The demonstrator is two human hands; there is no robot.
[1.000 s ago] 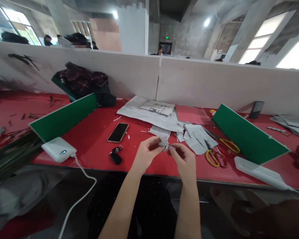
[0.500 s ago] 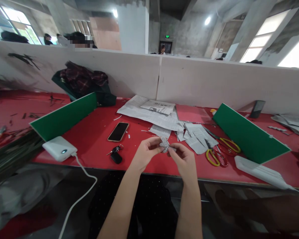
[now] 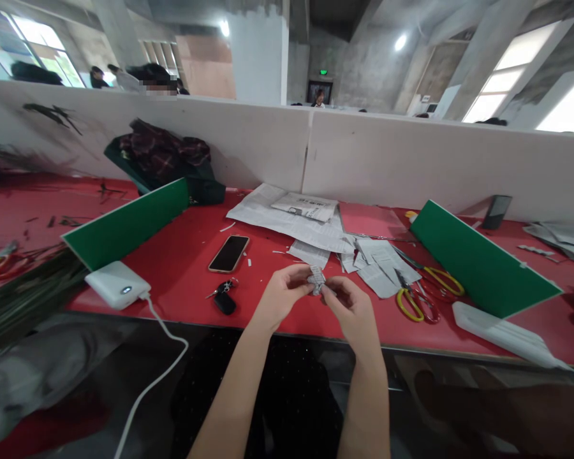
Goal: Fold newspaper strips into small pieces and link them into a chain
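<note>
Between both hands, over the front of the red table [image 3: 182, 280], is a small piece of folded newspaper [image 3: 317, 275]. My left hand [image 3: 283, 294] pinches it from the left, thumb against its lower side. My right hand [image 3: 348, 301] grips its right side with thumb and fingertips, which partly hide it. Cut newspaper pieces [image 3: 380, 271] lie just behind my right hand. Two pairs of scissors rest to the right, the nearer scissors [image 3: 410, 307] with one yellow and one red handle loop.
A phone [image 3: 228, 253], keys [image 3: 224, 298] and a white power bank [image 3: 117, 284] with a cable lie to the left. Green boards [image 3: 129, 223] stand at both sides. Newspaper sheets [image 3: 287, 220] lie at the back, before a white partition [image 3: 387, 159]. Another person's arm is at the right edge.
The folded newspaper piece has turned slightly between my fingers, and the part that stuck out toward my right hand no longer shows. The view has shifted a little.
</note>
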